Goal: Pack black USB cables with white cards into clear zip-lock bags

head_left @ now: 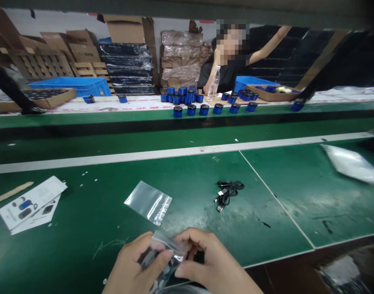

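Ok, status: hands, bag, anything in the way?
Left hand gripping loaded clear bag; right hand at its edge. Flat bag and black cables beyond, apart from both hands.

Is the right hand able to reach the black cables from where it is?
Likely yes: the black cables lie ahead of the right hand with nothing visible between, though it would probably have to leave the filled plastic bag first.

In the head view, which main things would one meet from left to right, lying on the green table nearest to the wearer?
Printed leaflets, flat clear bag, black cables, white package.
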`<state>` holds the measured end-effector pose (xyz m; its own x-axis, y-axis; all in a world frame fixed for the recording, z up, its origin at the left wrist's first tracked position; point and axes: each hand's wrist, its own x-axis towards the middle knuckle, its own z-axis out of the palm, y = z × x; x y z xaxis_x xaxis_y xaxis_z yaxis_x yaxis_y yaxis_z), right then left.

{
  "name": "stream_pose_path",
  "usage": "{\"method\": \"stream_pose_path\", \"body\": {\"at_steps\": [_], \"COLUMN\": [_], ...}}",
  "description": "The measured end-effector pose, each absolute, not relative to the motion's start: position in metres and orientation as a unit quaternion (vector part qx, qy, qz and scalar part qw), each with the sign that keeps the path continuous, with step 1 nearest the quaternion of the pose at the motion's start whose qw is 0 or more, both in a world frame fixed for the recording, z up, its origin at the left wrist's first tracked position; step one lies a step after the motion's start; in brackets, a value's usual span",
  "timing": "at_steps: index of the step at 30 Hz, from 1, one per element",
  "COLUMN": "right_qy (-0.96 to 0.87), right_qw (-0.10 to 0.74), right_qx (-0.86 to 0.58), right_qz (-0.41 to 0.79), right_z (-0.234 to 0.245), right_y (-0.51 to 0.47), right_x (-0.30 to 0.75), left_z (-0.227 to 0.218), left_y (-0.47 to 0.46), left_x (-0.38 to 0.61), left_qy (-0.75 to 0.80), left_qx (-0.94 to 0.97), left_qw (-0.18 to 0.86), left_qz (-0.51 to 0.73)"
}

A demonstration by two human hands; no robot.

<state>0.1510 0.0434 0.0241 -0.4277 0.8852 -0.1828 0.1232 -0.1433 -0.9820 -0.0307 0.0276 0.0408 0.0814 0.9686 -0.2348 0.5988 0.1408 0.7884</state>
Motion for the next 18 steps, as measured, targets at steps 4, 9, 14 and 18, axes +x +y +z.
{"method": "stream_pose_path", "body": {"at_steps": [4, 9, 14, 18], "right_qy": [-0.584, -0.583, -0.568, -0.578], "right_qw": [0.328, 0.370, 0.382, 0.372], "right_qx": [-0.456, -0.467, -0.470, -0.461], "right_qz": [0.586, 0.552, 0.557, 0.561], "right_z": [0.024, 0.028, 0.032, 0.033], "right_y": [0.044, 0.049, 0.049, 0.049], "right_x": [0.149, 0.145, 0.146, 0.148], "left_z": [0.032, 0.034, 0.041, 0.039], "left_y": [0.025, 0.026, 0.025, 0.024], "left_x": [-0.037, -0.042, -0.039, -0.043], "left_qy": [0.632, 0.631, 0.650, 0.622], "left_qx": [0.546, 0.538, 0.520, 0.546], "left_qw": [0.460, 0.449, 0.451, 0.462], "left_qz": [0.300, 0.332, 0.321, 0.319]}}
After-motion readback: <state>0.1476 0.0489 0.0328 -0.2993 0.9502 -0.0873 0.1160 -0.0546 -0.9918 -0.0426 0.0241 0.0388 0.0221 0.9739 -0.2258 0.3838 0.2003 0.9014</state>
